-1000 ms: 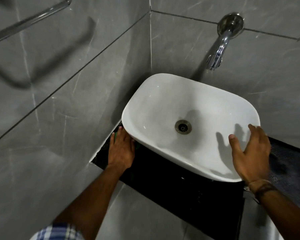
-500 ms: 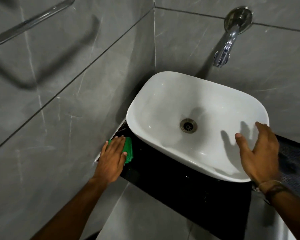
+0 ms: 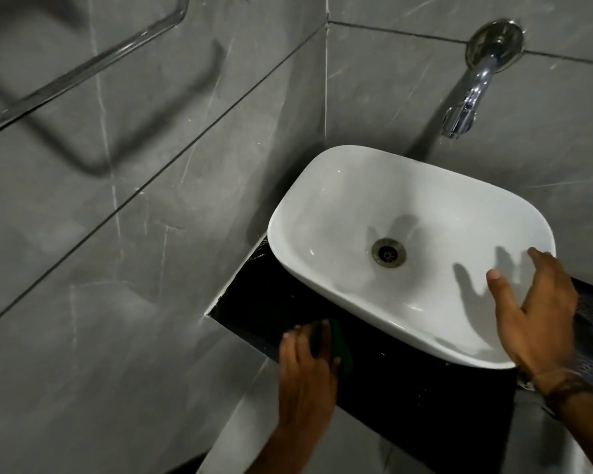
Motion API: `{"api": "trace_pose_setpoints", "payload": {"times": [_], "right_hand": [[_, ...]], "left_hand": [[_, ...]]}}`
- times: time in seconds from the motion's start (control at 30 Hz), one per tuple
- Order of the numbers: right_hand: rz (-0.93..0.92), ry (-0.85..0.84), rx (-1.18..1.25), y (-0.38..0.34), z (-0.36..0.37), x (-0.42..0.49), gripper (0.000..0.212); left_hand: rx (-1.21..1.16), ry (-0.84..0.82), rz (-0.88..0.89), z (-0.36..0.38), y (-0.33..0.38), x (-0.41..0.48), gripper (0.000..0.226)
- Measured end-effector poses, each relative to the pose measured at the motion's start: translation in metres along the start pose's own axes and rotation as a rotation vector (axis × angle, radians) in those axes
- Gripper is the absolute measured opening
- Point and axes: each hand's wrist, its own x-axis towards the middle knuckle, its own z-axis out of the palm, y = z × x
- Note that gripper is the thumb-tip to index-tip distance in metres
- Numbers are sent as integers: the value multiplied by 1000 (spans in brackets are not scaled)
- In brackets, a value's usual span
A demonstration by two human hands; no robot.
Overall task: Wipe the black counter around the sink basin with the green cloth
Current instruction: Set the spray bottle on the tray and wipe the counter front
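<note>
A person's left hand (image 3: 305, 367) presses a green cloth (image 3: 339, 347) flat against the black worktop (image 3: 254, 302) at its front edge, just below the near left corner of the white sink basin (image 3: 322, 206). The fingers (image 3: 297, 336) lie spread and flattened over the cloth rather than curled round it, so it is pinned under the palm, with only a strip of green showing on the basin side of the hand. The picture is blurred here, and how the cloth is folded cannot be told.

The right hand (image 3: 541, 323) hovers over the basin's near right rim, its fingers wide apart and holding nothing; whether it touches the porcelain is unclear. A chrome tap (image 3: 469, 97) juts from the grey tiled wall (image 3: 151, 234) above the far side of the basin.

The worktop runs as a dark strip along the basin's front, its long axis stretching from the wall corner on the left towards the right hand. The cloth sits near the left end of that strip, so the unwiped length appears to lie to the right of the left hand, which is the hand placed to carry the stroke; the narrow gap between basin and wall lies behind and to its left
</note>
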Motion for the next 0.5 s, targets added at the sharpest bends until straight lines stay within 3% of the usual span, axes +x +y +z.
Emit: {"api": "trace_pose_setpoints", "payload": {"times": [0.13,0.4,0.5], "right_hand": [[-6,11,3,-1,0,0,80],[10,9,-12,0,1,0,80],[12,7,-20,2,3,0,80]], "left_hand": [[-26,144,-216,-24,-54,64,63],[-120,172,-143,-33,-65,169,62],[-178,152,-20,-32,-78,179,53]]}}
